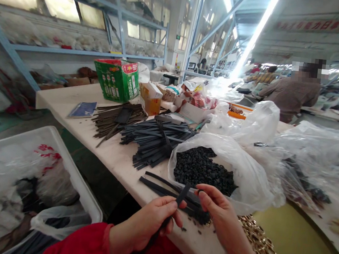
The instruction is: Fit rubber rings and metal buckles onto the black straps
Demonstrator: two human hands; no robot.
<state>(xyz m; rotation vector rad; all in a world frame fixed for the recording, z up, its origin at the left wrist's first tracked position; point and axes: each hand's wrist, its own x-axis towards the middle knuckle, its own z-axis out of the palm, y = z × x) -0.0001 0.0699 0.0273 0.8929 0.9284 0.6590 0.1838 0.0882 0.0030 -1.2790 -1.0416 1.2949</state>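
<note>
A flat black strap (184, 194) is pinched in my left hand (160, 211), its upper end slanting up past the thumb. Close to it on the right, my right hand (217, 205) pinches a small black piece between thumb and fingertips; its exact kind is hard to make out. Just beyond both hands, an open clear plastic bag (251, 180) holds a heap of small black pieces (204, 169). More black straps (159, 188) lie on the table behind my left hand. Gold-coloured metal hardware (262, 244) is piled beside my right forearm.
Bundles of dark strips (156, 137) cover the middle of the cloth-covered table (60, 97). A green carton (116, 81) and a small cardboard box (150, 98) stand behind. At the left is a white bin (96, 204) with bags. Another person (297, 94) sits at the far right.
</note>
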